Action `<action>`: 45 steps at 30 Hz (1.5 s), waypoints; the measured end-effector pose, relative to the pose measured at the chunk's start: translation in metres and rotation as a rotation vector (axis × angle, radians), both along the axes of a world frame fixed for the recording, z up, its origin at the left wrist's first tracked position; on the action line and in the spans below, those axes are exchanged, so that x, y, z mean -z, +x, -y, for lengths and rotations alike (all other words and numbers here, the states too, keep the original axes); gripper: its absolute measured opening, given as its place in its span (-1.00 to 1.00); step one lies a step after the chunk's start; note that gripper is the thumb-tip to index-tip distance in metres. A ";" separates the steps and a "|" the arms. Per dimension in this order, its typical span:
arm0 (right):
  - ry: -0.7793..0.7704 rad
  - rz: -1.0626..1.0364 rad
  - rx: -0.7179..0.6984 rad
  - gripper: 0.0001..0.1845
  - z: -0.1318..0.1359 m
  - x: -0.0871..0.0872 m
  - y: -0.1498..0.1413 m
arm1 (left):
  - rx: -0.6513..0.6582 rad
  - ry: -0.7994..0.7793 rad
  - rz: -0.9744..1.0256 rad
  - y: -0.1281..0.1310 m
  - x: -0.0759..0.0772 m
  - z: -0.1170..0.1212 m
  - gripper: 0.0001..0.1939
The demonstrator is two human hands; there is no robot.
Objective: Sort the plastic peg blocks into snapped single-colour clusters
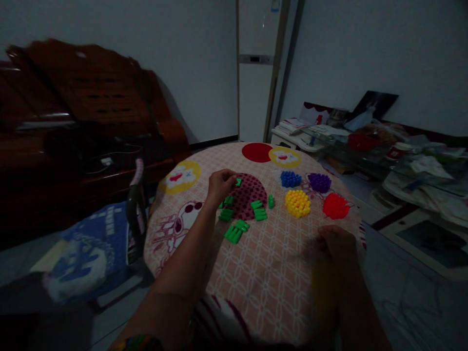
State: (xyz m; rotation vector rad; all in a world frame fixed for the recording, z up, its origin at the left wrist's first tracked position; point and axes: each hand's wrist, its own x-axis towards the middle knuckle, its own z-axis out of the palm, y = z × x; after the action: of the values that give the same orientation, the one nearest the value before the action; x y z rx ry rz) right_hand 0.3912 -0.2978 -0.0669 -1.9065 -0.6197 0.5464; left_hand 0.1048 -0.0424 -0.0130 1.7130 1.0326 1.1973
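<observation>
Our left hand (221, 187) was at the maroon dotted circle (248, 195) on the patterned tablecloth (266, 273), its thumb and fingers pinched on a small green piece (238, 182); under and beside that wrist, and nearer to us, we had more green pieces (261, 214) lying in flat clusters, with a little green stack (270, 201) standing just to their right; our right hand (338, 241) was near the right side of the table, fingers curled, and we could not tell whether they held anything; beyond it sat the red pile (335, 205) and yellow pile (297, 203), with the blue pile (291, 179) and purple pile (320, 182) farther off.
</observation>
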 end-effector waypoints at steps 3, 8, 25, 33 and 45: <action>0.023 0.060 -0.121 -0.74 -0.009 0.006 -0.015 | -0.043 0.072 -0.178 0.001 0.008 0.011 -0.81; 0.047 0.149 -0.273 -0.70 -0.021 0.014 -0.047 | 0.216 0.199 -0.545 0.041 0.025 0.037 -0.79; 0.263 0.267 -0.220 -0.52 -0.026 0.030 -0.069 | 0.414 0.337 -0.491 0.073 0.025 0.078 -0.88; 0.255 0.207 -0.302 -0.62 -0.021 0.024 -0.066 | 0.587 0.207 -0.367 0.081 0.033 0.113 -0.86; 0.152 0.371 -0.008 -0.58 -0.015 0.027 -0.018 | 0.143 0.256 -0.429 0.038 0.030 0.066 -0.83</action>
State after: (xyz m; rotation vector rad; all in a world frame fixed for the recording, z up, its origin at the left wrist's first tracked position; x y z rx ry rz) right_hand 0.3729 -0.2833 -0.0936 -1.8729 -0.8812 0.1427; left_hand 0.1426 -0.1083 -0.0434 2.2722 1.0102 0.9205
